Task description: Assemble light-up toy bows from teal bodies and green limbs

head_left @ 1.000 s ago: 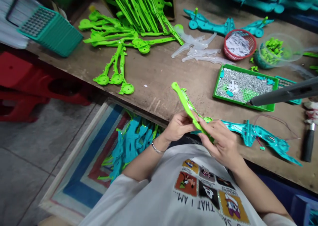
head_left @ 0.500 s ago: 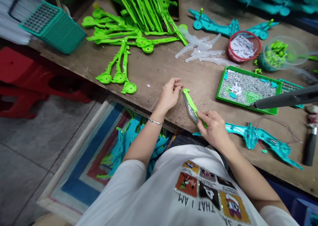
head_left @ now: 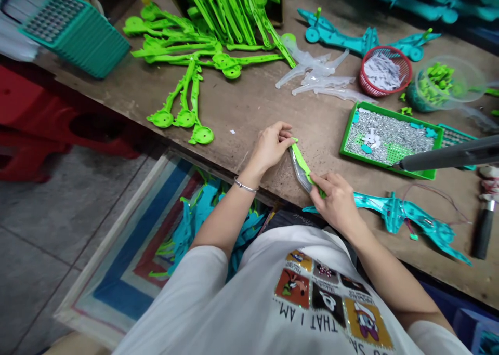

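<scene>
Your left hand (head_left: 273,146) has its thumb and fingers pinched on the far tip of a lime-green plastic strip (head_left: 301,160), while your right hand (head_left: 336,200) clamps thumb and fingers around its near end. The strip slants between your two hands, over the near edge of the brown surface (head_left: 241,105), with a translucent curved piece (head_left: 299,174) along its lower-left side; whether the strip touches the surface, you cannot tell from here. Reading the clock from that strip, the green tray (head_left: 364,158) of small silver parts sits between two and three o'clock, a dark pointed tool (head_left: 448,152) crossing its near right corner. At four o'clock, just beyond your right hand, lies a turquoise bow-shaped part (head_left: 393,214) with thin wires. Translucent plastic parts (head_left: 319,78) lie at twelve o'clock, and a red basket (head_left: 376,89) of white pieces stands between one and two. Three lime-green arms (head_left: 185,95) fan out at ten o'clock, with a larger lime-green pile (head_left: 218,17) at eleven.
</scene>
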Motion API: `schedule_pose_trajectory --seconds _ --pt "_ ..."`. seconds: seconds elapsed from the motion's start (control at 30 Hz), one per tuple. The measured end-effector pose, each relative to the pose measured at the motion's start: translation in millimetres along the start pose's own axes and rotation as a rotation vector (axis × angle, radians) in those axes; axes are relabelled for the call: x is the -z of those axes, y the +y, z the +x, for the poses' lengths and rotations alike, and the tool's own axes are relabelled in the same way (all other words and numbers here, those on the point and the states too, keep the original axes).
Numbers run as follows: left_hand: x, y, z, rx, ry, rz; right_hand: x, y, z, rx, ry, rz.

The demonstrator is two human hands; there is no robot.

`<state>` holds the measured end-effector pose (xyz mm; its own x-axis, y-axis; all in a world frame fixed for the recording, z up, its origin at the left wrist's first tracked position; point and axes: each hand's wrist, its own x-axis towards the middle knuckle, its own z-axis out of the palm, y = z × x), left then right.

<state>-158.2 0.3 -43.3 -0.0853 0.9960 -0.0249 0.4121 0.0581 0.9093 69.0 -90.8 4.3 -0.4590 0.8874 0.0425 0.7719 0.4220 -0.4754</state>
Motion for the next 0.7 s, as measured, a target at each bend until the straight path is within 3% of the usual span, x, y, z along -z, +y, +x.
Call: schedule_pose_trajectory --seconds 0.5,0.7 --pt "-4.4 0 -7 -0.012 0.056 -0.027 3 0 1 -0.04 -0.045 -0.05" --pt "-5.2 0 -9 -0.026 0.025 -0.001 17 1 7 -0.093 -0.129 0.034"
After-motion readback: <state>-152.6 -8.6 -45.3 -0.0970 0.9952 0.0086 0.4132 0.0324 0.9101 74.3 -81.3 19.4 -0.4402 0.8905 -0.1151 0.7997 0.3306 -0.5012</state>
